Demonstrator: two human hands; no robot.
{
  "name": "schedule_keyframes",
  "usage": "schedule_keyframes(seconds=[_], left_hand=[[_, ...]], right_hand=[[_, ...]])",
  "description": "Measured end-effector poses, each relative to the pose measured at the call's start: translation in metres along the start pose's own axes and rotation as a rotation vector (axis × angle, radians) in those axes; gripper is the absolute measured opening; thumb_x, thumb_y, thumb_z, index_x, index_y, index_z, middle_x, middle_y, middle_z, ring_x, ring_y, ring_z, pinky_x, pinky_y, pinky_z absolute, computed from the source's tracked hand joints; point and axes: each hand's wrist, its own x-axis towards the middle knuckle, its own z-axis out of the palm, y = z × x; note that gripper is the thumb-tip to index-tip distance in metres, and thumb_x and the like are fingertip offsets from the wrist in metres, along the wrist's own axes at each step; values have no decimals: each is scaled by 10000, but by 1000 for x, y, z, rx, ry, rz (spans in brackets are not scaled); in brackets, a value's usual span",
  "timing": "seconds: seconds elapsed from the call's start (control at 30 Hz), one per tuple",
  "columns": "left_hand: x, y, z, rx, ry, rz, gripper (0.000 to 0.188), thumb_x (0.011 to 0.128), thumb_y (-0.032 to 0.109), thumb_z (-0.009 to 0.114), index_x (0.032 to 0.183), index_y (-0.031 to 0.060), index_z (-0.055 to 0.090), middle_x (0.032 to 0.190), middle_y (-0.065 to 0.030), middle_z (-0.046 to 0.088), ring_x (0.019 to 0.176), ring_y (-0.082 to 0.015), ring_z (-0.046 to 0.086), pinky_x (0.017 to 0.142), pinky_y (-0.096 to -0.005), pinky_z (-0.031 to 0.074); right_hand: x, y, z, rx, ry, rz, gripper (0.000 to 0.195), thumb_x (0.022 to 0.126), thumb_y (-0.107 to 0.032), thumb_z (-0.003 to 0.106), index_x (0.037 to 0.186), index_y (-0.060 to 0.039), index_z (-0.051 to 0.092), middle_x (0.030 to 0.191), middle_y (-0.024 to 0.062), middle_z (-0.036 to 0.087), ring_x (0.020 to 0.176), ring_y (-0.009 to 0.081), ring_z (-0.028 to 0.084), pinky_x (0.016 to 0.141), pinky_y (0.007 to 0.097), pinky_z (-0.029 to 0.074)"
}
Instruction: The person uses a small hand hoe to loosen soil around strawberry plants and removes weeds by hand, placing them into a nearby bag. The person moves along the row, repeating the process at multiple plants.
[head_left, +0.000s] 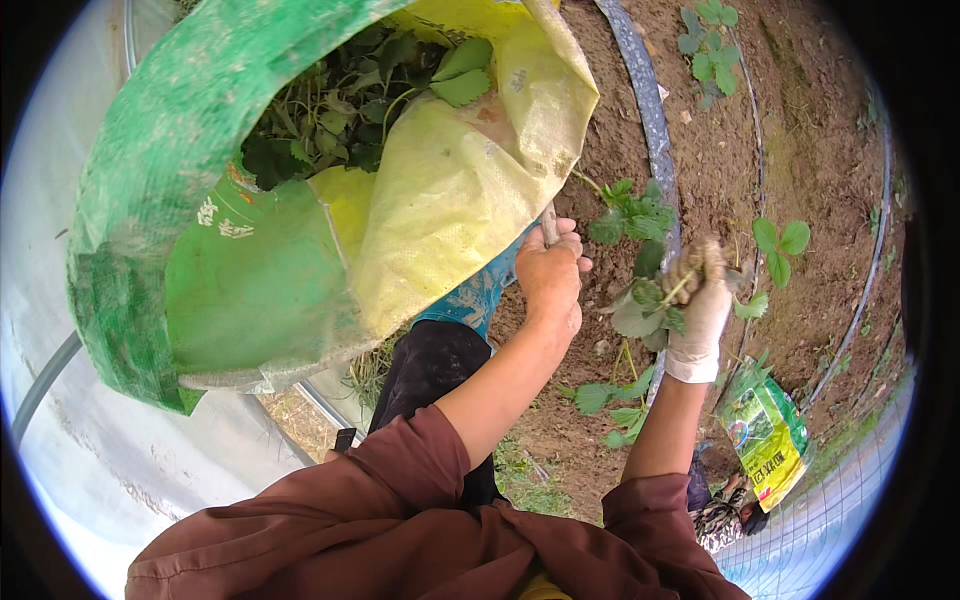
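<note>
My bare left hand (551, 271) is closed around a short length of wooden handle (550, 225), whose upper part is hidden behind a woven plastic sack (465, 187). The sack, green on one side and yellow on the other, gapes at the upper left. Inside it lie many green and wilted leafy plants (330, 120). My right hand (699, 315) wears a pale glove with soil-caked fingers. Pinched in it is a leafy strawberry plant (646, 311), its stem across the fingers and leaves hanging to the left, over the drip tape.
Rows of strawberry plants (781, 247) grow in brown soil (810, 157). Flat drip tape (646, 90) and thinner lines run along the rows. A second green-and-yellow sack (769, 431) stands at right, near another person (724, 510) in camouflage. Plastic sheeting (82, 480) borders the left.
</note>
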Motion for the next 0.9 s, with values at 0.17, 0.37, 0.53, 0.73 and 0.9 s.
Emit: schedule_keyframes(seconds=[0.17, 0.37, 0.53, 0.73, 0.9], left_hand=[[-10, -13, 5, -29, 44, -32, 115, 737, -8, 465, 841, 38, 486, 717, -6, 471, 566, -95, 447, 510, -213, 400], [-28, -42, -8, -272, -109, -30, 179, 835, 185, 438, 941, 56, 502, 892, -79, 530, 779, -160, 502, 709, -289, 390], [-67, -108, -15, 495, 58, 230, 125, 785, 60, 435, 854, -44, 445, 817, -189, 479, 781, -316, 491, 684, -372, 379], [-108, -161, -49, 656, -112, 256, 136, 793, 61, 440, 877, -41, 408, 825, -202, 518, 766, -289, 517, 662, -354, 396], [-110, -166, -60, 568, -201, -149, 161, 789, 104, 423, 870, -25, 373, 684, -203, 484, 666, -363, 498, 586, -425, 381]], right_hand=[[-3, -47, 109, 745, -554, -280, 218, 812, -263, 431, 813, -51, 482, 621, 29, 475, 532, 156, 443, 556, 250, 421], [-12, 7, 159, -619, -457, -581, 330, 675, 4, 554, 1000, -49, 547, 929, 128, 564, 799, 182, 559, 725, 255, 435], [-28, 24, 28, -1318, -128, -559, 300, 779, -135, 542, 1010, 52, 504, 851, 120, 591, 734, 162, 568, 687, 277, 445], [-43, 92, -25, -559, -159, 587, 207, 816, -251, 503, 897, -62, 479, 649, 8, 492, 432, 73, 428, 352, 216, 331], [-30, 105, -13, -686, -48, 442, 330, 808, -274, 517, 1019, -23, 471, 588, 7, 487, 379, 74, 408, 318, 203, 316]])
